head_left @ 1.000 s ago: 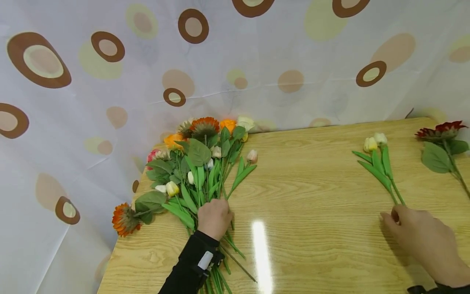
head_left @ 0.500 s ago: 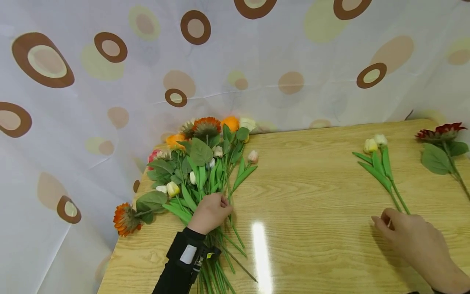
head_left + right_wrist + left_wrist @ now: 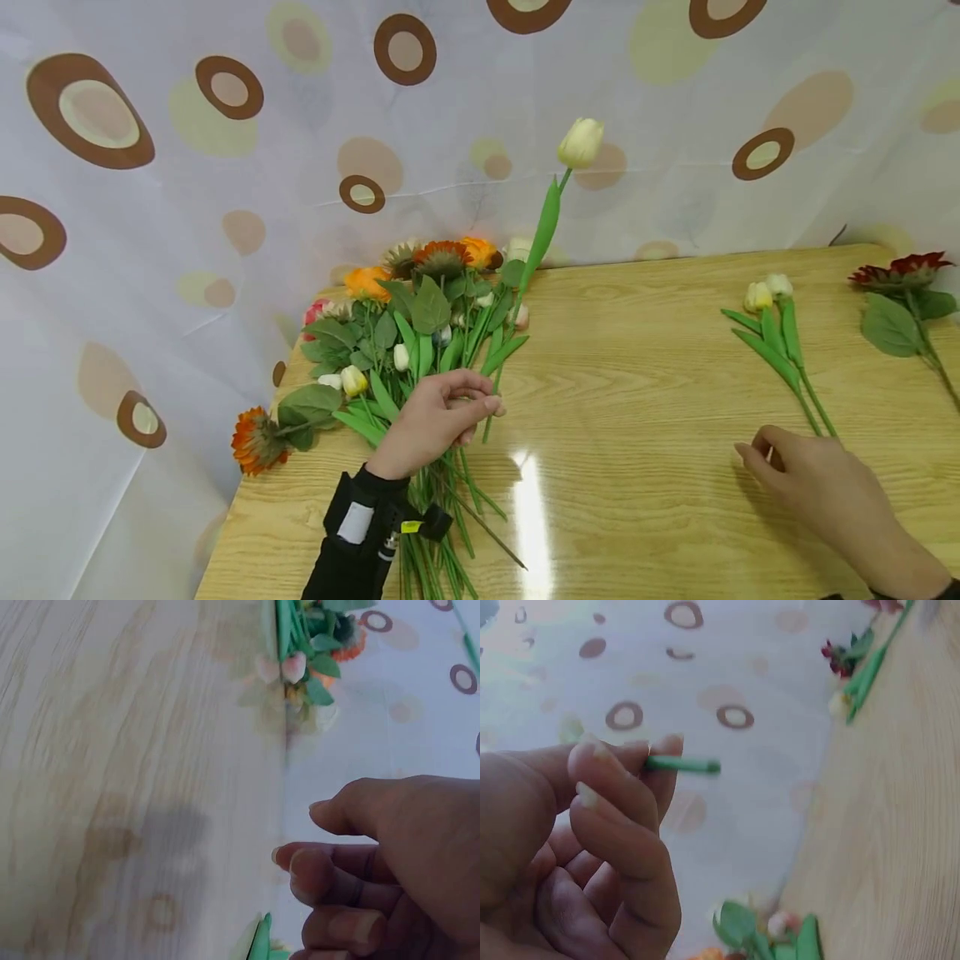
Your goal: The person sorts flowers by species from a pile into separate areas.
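Now lifting a cream tulip [image 3: 581, 142] clear of the flower pile [image 3: 405, 333], bloom raised against the curtain [image 3: 150, 208], unlike 0.5 s ago; left hand [image 3: 438, 412] pinching its green stem in a narrow grip. Resting right hand [image 3: 813, 483] on the surface [image 3: 637, 400], fingers loosely curled, holding nothing, just beside two pale tulips [image 3: 772, 325]. Reading no legible writing on wrist tag [image 3: 354, 522].

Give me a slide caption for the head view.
Left hand lifts a white tulip from the flower pile.
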Demonstrator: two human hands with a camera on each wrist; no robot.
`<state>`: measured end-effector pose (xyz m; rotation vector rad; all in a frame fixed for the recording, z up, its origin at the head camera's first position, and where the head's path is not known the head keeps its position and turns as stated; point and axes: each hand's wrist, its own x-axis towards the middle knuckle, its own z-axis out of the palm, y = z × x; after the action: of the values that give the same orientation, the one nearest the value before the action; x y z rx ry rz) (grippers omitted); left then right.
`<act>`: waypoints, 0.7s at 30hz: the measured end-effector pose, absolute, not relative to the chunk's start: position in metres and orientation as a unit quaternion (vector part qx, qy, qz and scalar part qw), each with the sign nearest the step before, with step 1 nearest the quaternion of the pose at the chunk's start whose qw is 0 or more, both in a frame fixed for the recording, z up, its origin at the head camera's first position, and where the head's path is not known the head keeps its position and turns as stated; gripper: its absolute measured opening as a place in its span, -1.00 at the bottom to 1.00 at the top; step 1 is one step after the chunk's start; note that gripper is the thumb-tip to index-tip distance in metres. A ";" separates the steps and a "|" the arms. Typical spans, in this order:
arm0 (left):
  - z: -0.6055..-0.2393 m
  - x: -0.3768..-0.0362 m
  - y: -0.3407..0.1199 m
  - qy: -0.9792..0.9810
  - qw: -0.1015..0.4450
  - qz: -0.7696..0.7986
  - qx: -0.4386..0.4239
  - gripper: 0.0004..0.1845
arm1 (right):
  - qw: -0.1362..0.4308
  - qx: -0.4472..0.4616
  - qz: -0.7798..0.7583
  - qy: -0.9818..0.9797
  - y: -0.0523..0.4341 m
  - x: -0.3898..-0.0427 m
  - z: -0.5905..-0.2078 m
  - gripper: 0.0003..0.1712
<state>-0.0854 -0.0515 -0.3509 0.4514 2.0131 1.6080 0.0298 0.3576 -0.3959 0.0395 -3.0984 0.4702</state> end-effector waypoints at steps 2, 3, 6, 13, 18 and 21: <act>-0.347 -0.082 -0.043 0.737 0.266 0.594 0.183 -0.70 | 0.009 0.028 0.170 -0.985 0.350 0.029 -0.393 -0.79; -0.345 -0.081 -0.038 0.734 0.268 0.594 0.192 -0.70 | 0.017 0.036 0.182 -0.982 0.345 0.029 -0.390 -0.81; -0.344 -0.074 -0.020 0.719 0.280 0.601 0.207 -0.72 | 0.018 0.056 0.251 -0.966 0.326 0.027 -0.380 -0.86; -0.354 -0.053 0.028 0.691 0.316 0.602 0.243 -0.79 | 0.012 0.106 0.453 -0.885 0.276 0.025 -0.351 -0.84; -0.362 -0.039 0.052 0.697 0.321 0.581 0.271 -0.88 | 0.022 0.120 0.486 -0.865 0.260 0.023 -0.343 -0.82; -0.365 -0.034 0.060 0.696 0.330 0.580 0.266 -0.88 | 0.026 0.119 0.482 -0.867 0.260 0.023 -0.343 -0.76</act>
<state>-0.0336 0.0597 -0.3649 0.6950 1.8206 1.5167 0.0234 0.2596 -0.3427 0.3689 -2.6809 1.4902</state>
